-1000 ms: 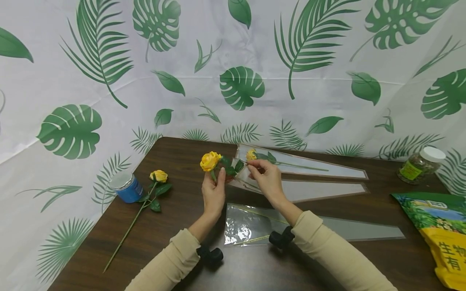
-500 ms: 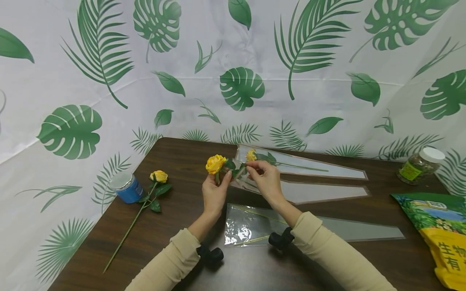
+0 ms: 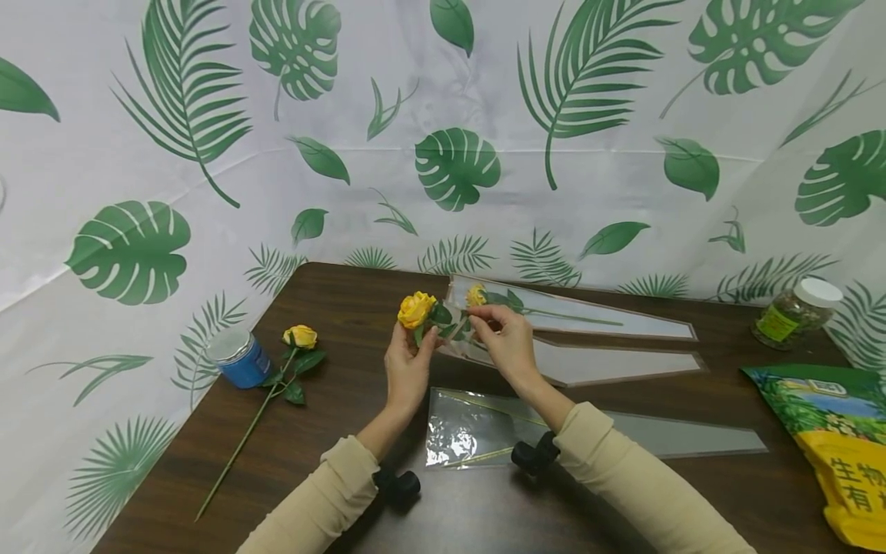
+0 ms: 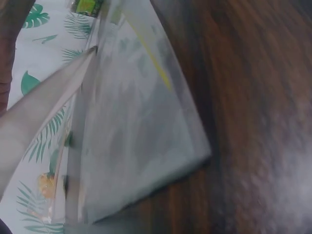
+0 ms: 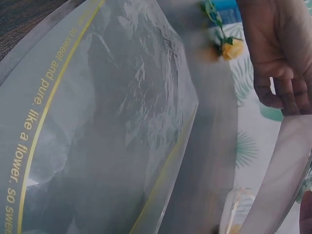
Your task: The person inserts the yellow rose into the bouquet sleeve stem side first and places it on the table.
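In the head view, my left hand [image 3: 407, 373] holds a yellow artificial rose [image 3: 417, 309] just below its bloom. Green leaves lie between the two hands. My right hand [image 3: 511, 345] pinches the mouth edge of a flower sleeve [image 3: 616, 365], clear at its wide end and whitish along its narrow end. The rose's leaves overlap the sleeve's mouth; the stem is hard to make out there. A whitish part of the held sleeve [image 5: 280, 180] runs past the lower right of the right wrist view. In the left wrist view, a pale sleeve strip [image 4: 44, 107] crosses the left side.
Below the hands lies another clear sleeve [image 3: 471, 431] with yellow lettered lines. Behind is a sleeved rose [image 3: 574, 315]. A loose rose [image 3: 301, 336] and blue can [image 3: 242, 358] stand left; a lidded jar [image 3: 796, 315] and yellow-green bag [image 3: 841, 454] sit right.
The rose and my left hand's fingertips have shifted slightly right, towards my right hand and the sleeve's mouth. My right hand stays nearly in place, still pinching the sleeve.
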`<state>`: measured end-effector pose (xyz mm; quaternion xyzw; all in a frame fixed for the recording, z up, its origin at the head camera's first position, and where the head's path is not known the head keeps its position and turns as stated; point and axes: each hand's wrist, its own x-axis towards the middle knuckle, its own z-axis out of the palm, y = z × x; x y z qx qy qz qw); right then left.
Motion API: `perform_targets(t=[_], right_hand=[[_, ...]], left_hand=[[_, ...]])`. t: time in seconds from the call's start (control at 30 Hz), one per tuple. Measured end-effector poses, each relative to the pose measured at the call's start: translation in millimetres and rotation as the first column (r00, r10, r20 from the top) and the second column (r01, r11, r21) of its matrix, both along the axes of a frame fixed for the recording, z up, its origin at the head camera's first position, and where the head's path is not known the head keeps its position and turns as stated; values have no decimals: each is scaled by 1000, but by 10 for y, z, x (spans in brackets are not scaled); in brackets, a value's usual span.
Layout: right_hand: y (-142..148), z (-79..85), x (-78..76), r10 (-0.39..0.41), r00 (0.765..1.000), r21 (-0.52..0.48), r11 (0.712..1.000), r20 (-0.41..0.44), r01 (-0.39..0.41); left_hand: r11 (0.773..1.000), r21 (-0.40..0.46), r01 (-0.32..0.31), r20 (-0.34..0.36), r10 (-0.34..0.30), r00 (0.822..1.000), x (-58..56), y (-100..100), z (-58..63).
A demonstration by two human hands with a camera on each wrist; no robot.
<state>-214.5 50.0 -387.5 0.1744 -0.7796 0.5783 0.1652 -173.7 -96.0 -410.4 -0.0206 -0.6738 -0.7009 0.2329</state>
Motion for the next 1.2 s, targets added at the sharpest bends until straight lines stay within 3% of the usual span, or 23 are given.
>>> perform_targets(t=[0.17,0.37,0.43,0.7,0.8,1.03,1.2], right_hand=[[2,9,9,11,1000,-13,1000,19,-11],[-24,102,74,-2,1000,-4,1000,24,3],[-30,107,81,-12,1000,-1,1000,27,12],[-4,24,38,-3,1000,0,1000,-8,3],[-4,33,43,8,1000,6,1000,-28,-8],[-1,49,56,-6,997,49,999,-76,10],[-2,49,65,7,996,62,998,-94,-1]], left_hand=[[1000,-2,-5,-39,4,999,76,-38,110],[999,42,-14,-95,18,995,-28,-97,-38],[999,53,-10,-92,15,996,-32,-104,-39],[998,-47,-34,-41,32,999,158,-88,201],[997,-73,-27,-18,26,1000,167,-90,206],[982,-179,-57,-26,53,998,20,-147,-66],[956,-287,-66,-76,45,996,-7,-174,-111]])
